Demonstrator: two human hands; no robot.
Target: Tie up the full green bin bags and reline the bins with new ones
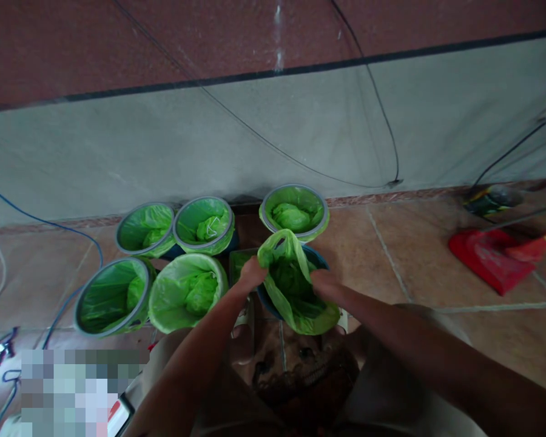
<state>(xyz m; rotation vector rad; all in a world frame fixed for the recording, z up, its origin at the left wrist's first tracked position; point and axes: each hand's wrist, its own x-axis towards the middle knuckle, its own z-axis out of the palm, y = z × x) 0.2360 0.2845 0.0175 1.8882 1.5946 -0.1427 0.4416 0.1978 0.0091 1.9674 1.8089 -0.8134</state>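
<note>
The fingers of the left hand [253,273] and of the right hand [325,286] are closed on the edge of a green bag [300,317] — one hand at each side — and hold its mouth wide over a blue bin [319,257]. Behind it, near the wall [255,121], stands another lined bin [262,212]; to the left, four more bins [95,334]; at far right, a red dustpan [485,258].

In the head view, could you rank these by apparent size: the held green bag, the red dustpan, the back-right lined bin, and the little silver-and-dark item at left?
Largest: green bag
Too alike to rank: red dustpan, back-right bin
Smallest: silver-and-dark item
</note>
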